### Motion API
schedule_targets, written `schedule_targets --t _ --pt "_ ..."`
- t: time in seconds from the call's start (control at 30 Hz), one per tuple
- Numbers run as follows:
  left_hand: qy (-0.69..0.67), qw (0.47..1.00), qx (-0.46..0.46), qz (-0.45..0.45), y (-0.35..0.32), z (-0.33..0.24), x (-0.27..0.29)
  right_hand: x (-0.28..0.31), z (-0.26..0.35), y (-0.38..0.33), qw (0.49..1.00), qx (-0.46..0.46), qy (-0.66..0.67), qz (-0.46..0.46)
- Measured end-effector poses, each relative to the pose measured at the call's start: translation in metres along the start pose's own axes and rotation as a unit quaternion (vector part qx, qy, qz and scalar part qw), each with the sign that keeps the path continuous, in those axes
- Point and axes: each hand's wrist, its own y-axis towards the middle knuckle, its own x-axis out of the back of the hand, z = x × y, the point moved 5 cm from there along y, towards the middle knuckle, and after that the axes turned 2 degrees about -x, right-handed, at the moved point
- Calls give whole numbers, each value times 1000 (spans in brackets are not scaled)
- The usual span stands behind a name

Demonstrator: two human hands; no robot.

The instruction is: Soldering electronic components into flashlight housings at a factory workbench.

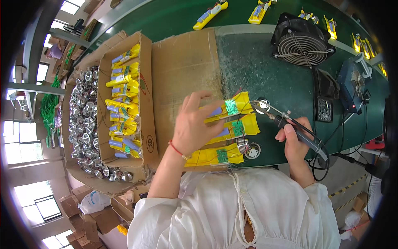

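L hand (195,126) lay spread wide, pressing yellow torch bodies (232,124) flat on the counter (286,83), centre-near. R hand (295,143) gripped a soldering iron (273,117), tip by green circuit board (231,107). Best approach, prob.: keep bodies pinned, touch tip briefly, wires clear.

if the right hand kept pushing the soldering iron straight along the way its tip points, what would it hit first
Most likely the small green circuit board on the middle yellow flashlight body that the left hand steadies. The right hand aims the soldering iron leftward at it; depth is hard to judge.
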Motion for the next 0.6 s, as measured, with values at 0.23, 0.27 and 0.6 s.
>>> schedule_targets --t 0.23,0.27,0.6 --pt "149 958 124 212 28 43 15 20 -4 13 998 37 -6 -41" --pt "148 961 138 189 38 58 18 25 -9 13 998 27 -6 -63" --pt "166 959 224 -49 166 216 -9 24 -13 10 997 -16 24 -66"
